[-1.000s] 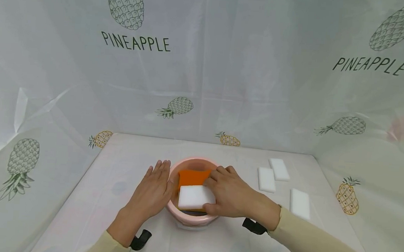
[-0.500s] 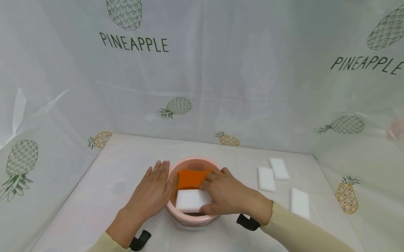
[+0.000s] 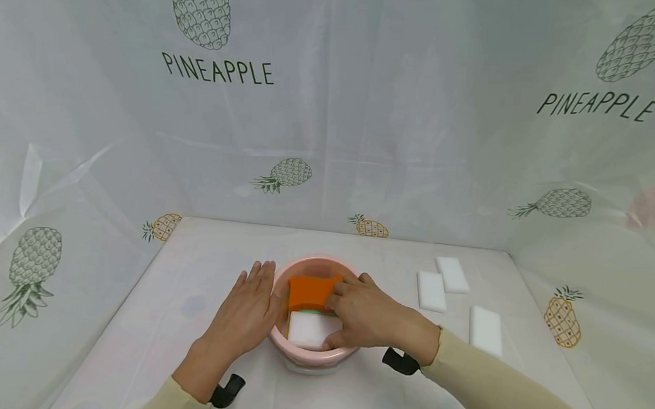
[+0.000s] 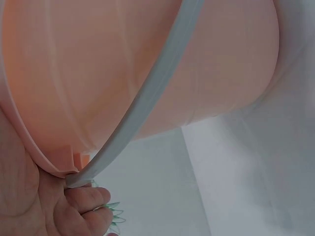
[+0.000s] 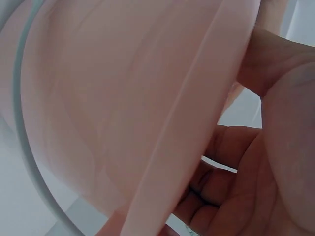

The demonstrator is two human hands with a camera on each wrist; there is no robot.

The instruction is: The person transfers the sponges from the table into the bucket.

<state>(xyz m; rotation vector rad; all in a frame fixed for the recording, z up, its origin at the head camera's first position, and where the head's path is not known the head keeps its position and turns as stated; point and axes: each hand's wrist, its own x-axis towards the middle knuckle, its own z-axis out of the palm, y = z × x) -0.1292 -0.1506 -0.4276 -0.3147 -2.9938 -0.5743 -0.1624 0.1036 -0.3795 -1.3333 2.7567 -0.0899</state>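
A pink bucket (image 3: 309,355) stands on the white table, close in front of me. An orange sponge (image 3: 306,291) stands inside it at the far side. My right hand (image 3: 365,316) reaches over the right rim and grips a white sponge (image 3: 307,329), which sits low in the bucket in front of the orange one. My left hand (image 3: 248,312) lies flat against the bucket's left wall, fingers straight. The left wrist view shows the bucket wall (image 4: 147,59), its pale handle (image 4: 147,98) and my fingertips (image 4: 83,204). In the right wrist view my palm (image 5: 256,187) is beside the rim (image 5: 197,118).
Three white sponges (image 3: 431,291) (image 3: 452,275) (image 3: 485,330) lie flat on the table (image 3: 200,265) to the right of the bucket. Pineapple-print sheeting (image 3: 331,136) closes in the table at the back and on both sides.
The white sponge, which lay across the bucket's near rim, has gone down inside the bucket. My right hand moved left and down with it. My left hand stayed put.
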